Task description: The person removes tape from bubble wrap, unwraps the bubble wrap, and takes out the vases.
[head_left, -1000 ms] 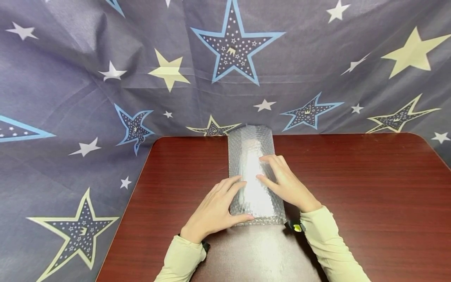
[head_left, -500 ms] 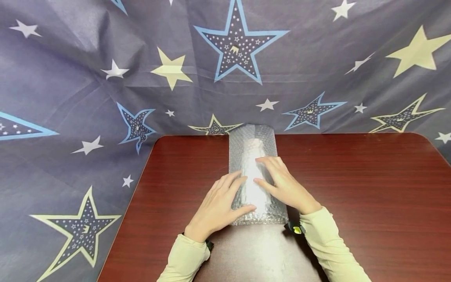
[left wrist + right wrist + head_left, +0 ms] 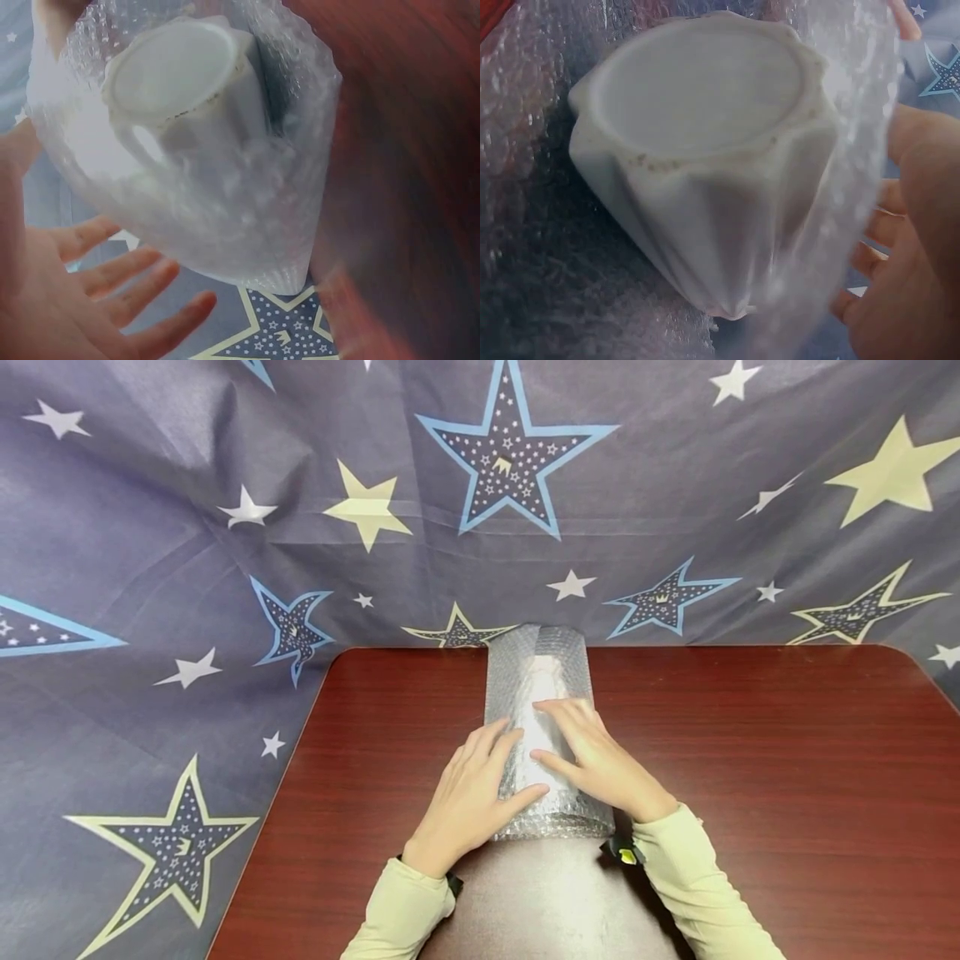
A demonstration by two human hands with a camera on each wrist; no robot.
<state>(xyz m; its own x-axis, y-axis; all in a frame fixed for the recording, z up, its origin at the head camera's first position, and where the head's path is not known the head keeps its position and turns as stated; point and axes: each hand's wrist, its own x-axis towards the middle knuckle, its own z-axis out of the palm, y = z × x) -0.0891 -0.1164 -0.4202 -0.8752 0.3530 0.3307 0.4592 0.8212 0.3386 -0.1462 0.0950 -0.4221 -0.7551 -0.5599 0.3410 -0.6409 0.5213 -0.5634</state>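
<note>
A white fluted ceramic vase (image 3: 705, 86) lies inside a clear bubble wrap sleeve (image 3: 504, 677). Its flat round base faces the near, open end of the sleeve in both wrist views. From above, the narrower far part of the vase (image 3: 543, 670) shows blurred through the plastic. My left hand (image 3: 468, 793) is at the sleeve's near left side, fingers spread, thumb over the near part. Across from it, my right hand (image 3: 600, 764) has its thumb and fingers over the upper right of the wrap. Neither hand's fingers curl around the vase.
The sleeve rests on a reddish-brown wooden table (image 3: 765, 760), its far end at the back edge. A grey-blue cloth with star prints (image 3: 450, 568) hangs right behind the table and along its left side.
Both hands have shifted slightly inward over the wrap, the right fingertips to the left and the left hand forward and right. The sleeve's near end looks a little more raised.
</note>
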